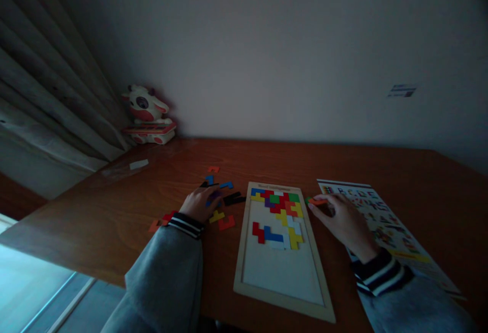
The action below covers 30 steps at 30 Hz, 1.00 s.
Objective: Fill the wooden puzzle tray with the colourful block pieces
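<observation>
A wooden puzzle tray (pixel 284 303) lies in front of me, its upper part partly filled with coloured block pieces. Left of it, my left hand (pixel 199 204) reaches over loose pieces with its fingers apart. A blue piece (pixel 208 203) shows by the fingertips; their contact with it is hard to make out. Around it lie black pieces (pixel 233 199), a yellow piece (pixel 217 216) and a red-orange piece (pixel 226 222). Beyond the tray's right edge, my right hand (pixel 345 221) pinches an orange puzzle piece (pixel 317 202). Something green (pixel 307 200) shows beside that piece.
A printed sheet (pixel 396 236) lies under and beyond my right hand on the brown table (pixel 290 162). At the back left stands a cow-shaped toy (pixel 148 114) near a curtain (pixel 49 84). A wall closes off the far side.
</observation>
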Tool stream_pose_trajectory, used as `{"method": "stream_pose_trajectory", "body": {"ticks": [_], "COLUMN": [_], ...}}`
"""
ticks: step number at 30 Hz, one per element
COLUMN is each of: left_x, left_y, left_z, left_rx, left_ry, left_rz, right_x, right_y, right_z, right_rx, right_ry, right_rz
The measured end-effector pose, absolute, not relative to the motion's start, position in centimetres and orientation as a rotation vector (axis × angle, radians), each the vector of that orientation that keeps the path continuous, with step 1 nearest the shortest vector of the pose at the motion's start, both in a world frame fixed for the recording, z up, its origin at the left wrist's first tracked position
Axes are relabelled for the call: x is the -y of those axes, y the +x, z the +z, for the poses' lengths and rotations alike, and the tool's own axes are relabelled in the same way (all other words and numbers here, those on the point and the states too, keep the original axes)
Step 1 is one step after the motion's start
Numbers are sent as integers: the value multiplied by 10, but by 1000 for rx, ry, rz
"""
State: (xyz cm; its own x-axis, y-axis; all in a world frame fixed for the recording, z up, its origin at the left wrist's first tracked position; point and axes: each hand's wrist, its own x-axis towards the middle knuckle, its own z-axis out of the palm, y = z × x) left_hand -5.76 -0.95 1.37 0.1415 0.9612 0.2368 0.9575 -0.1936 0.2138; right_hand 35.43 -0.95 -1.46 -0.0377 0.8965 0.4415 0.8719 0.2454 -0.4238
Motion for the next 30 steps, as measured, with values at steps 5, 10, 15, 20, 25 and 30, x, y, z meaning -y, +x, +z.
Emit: {"method": "stream_pose_trajectory", "body": {"ticks": [5, 10, 15, 20, 25, 30], "left_x": [11, 6, 4, 3, 4, 5], "left_y": [-57, -62, -63, -62, -62, -62], "left_z": [11, 7, 8, 8, 7, 8], "left_rx": [-1920, -1788, -1739, -1752, -1753, -1813], "left_ry": [2433, 2548, 2538, 2507, 2514, 2487], "left_rz": [535, 580, 573, 553, 561, 555], "right_x": [9, 10, 10, 9, 9, 9], "right_y": [354, 353, 352, 353, 352, 353], "right_z": [-17, -15, -14, -16, -18, -18], "right_rx": [1884, 1879, 1884, 1892, 1904, 1921], "right_ry": [-1616, -1595, -1603, -1584, -1573, -1599], "right_rz": [80, 72, 105, 78, 40, 42]}}
